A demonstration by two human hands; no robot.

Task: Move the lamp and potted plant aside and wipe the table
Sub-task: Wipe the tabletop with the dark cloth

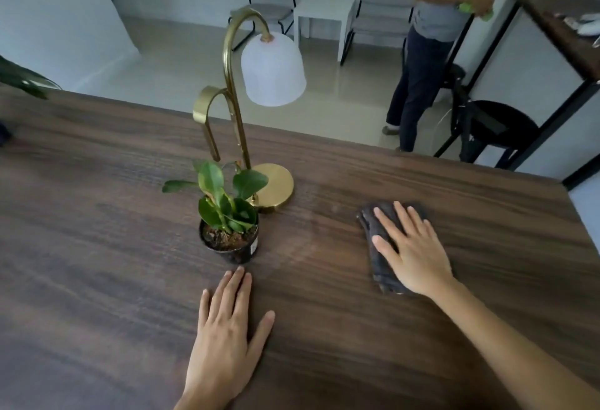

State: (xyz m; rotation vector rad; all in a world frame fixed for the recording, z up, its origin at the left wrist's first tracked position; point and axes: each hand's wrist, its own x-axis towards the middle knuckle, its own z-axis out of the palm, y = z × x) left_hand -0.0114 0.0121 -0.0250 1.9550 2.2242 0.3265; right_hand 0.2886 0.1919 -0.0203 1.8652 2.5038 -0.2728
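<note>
A brass lamp [272, 187] with a curved neck and a white bell shade stands mid-table on the dark wooden table [97, 214]. Just in front of its base stands a small potted plant [229, 231] in a black pot. My left hand [227, 331] lies flat on the table, fingers apart, its fingertips just short of the pot. To the right, my right hand [412, 247] presses flat on a folded dark grey cloth [378, 266], fingers spread.
The table's far edge runs behind the lamp and its right corner [565, 185] is close to the cloth. Beyond it a person [435, 36] stands by a dark shelf [558, 13]. A black chair [496, 127] sits near that corner. Leaves [19, 78] show far left.
</note>
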